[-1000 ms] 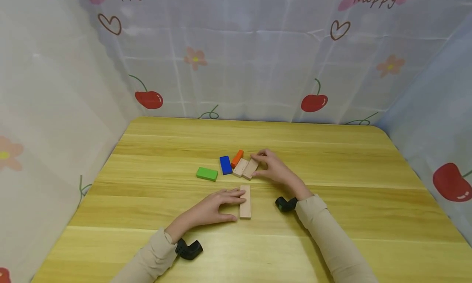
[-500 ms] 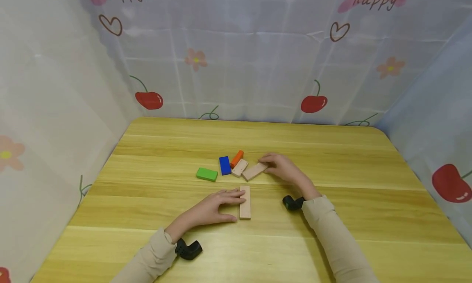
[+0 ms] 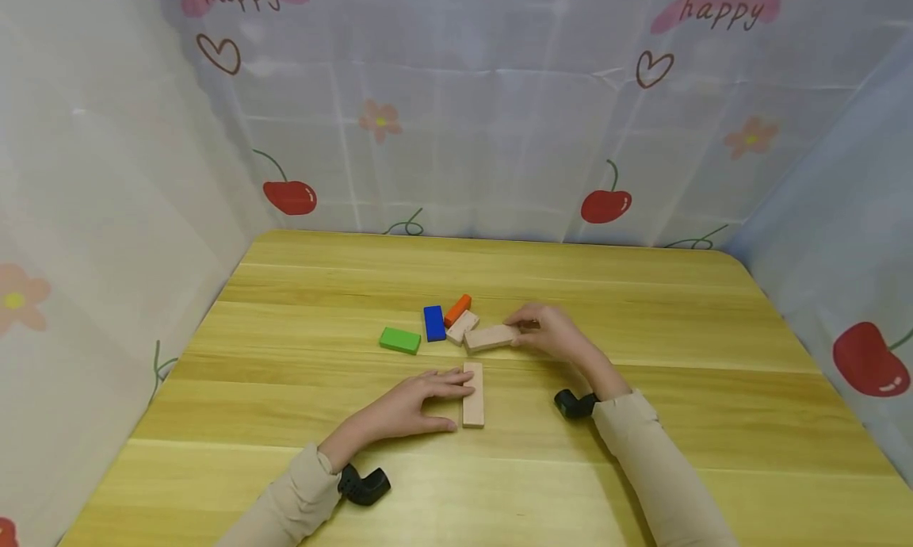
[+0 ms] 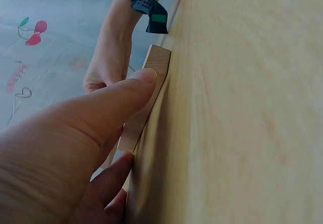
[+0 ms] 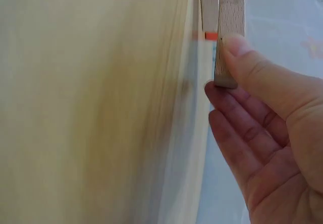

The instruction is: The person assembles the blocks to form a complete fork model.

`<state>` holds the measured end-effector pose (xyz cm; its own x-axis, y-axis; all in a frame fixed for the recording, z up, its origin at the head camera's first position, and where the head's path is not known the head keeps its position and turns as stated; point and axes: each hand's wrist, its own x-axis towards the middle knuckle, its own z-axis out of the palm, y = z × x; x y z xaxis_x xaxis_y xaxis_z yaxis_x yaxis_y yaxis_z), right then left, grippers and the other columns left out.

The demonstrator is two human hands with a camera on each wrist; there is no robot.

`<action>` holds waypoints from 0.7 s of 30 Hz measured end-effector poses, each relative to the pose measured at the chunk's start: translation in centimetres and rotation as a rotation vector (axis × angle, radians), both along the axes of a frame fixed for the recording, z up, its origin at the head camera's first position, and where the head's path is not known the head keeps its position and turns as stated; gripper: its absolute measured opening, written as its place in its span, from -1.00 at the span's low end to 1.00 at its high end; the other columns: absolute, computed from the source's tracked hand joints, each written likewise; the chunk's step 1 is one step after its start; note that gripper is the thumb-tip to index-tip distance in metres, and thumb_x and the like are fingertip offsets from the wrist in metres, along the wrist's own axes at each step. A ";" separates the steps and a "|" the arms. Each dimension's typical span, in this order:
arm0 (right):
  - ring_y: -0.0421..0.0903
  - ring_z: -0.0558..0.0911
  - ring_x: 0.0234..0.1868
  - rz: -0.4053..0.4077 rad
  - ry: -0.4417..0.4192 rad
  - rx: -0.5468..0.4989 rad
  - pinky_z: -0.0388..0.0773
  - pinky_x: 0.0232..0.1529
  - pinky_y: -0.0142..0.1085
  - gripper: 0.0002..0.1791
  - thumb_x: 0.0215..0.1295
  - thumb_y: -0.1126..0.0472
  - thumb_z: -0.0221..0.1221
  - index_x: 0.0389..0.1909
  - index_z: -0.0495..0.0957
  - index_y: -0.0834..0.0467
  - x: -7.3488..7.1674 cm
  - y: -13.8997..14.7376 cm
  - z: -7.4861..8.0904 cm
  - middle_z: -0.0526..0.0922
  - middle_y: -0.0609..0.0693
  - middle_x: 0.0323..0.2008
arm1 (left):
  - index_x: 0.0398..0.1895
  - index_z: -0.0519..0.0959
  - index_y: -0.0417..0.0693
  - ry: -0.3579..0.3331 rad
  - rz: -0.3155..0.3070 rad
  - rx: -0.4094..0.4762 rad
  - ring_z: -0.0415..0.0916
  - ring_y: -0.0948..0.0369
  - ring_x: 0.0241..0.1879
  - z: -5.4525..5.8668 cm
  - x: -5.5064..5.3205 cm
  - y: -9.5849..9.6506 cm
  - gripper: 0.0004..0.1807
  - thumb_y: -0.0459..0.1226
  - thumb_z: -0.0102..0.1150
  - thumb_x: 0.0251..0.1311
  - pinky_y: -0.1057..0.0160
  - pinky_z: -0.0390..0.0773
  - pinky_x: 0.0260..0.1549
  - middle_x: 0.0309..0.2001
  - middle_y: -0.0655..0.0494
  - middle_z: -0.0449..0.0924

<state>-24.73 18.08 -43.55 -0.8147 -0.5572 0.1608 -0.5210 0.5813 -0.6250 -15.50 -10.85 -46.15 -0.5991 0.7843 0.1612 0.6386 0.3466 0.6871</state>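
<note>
My left hand [image 3: 408,405] lies beside a plain wooden block [image 3: 474,410], its fairly straight fingers resting on the block's upper part. The thumb is near the block's lower left side; the left wrist view shows that block [image 4: 158,58] partly behind the thumb. Farther right, my right hand [image 3: 558,334] pinches one end of another plain wooden block [image 3: 490,338] between thumb and fingers. In the right wrist view the pinched block [image 5: 231,12] stretches away from the thumb. Its far end is close to a third wooden block [image 3: 462,327]; whether they touch, I cannot tell.
A blue block [image 3: 434,323] and an orange block [image 3: 458,310] lie beside the third wooden block. To their left is a green block [image 3: 400,340]. All are on a wooden table [image 3: 285,309], with a printed curtain [image 3: 456,135] behind its far edge.
My right hand has moved right, swinging its wooden block away from the third block into a more sideways position. The left hand and its block stay in place.
</note>
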 end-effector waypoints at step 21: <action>-0.09 0.57 -0.13 0.036 0.018 0.027 0.51 -0.09 -0.23 -0.71 0.09 0.24 0.35 -0.13 0.63 0.19 1.6 -2.7 -0.5 0.60 -0.02 -0.19 | 0.29 0.40 -0.02 0.012 0.004 -0.001 0.05 0.19 0.34 -0.2 0.0 0.1 -0.41 -0.14 0.25 0.17 0.05 -0.04 0.29 0.37 0.19 0.16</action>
<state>-23.10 15.35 -44.05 -0.7913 -0.5901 0.1597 -0.5525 0.5786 -0.6000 -15.53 -10.80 -46.31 -0.6001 0.7821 0.1679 0.6455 0.3496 0.6791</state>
